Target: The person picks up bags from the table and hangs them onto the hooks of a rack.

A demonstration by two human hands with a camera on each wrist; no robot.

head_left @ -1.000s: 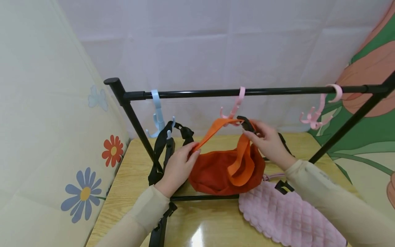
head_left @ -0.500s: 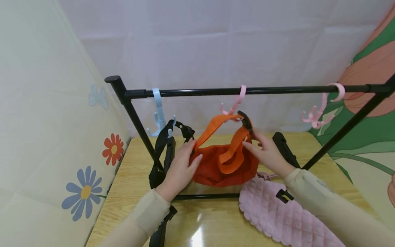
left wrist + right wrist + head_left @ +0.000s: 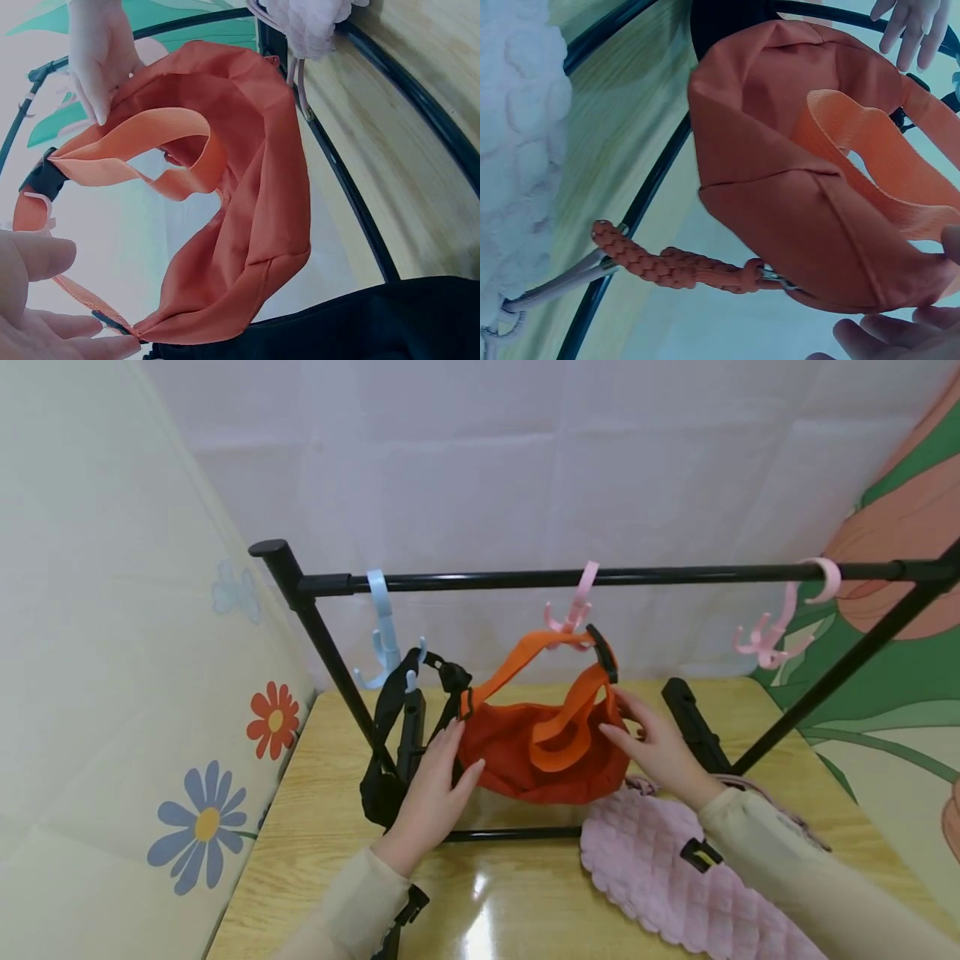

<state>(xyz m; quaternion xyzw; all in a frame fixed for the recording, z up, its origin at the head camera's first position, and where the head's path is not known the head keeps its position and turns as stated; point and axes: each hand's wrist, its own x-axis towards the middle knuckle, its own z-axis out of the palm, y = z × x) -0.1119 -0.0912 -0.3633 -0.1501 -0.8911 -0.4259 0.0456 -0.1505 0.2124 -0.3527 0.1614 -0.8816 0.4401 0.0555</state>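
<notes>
An orange-red waist bag hangs by its orange strap from the middle pink hook. A black buckle sits on the strap just right of that hook, and a loop of strap droops over the bag's front. My left hand is at the bag's left end, fingers extended and thumb apart. At the other end is my right hand, its relaxed fingertips right at the fabric. The right wrist view shows a braided zip pull dangling from the bag.
A black rack bar carries a blue hook at left, with a black strapped bag on it, and another pink hook at right. A pink quilted bag lies on the wooden table.
Both hands have loosened from the strap and moved down to the bag's ends. The waist bag has risen slightly, and its strap now hangs on the pink hook.
</notes>
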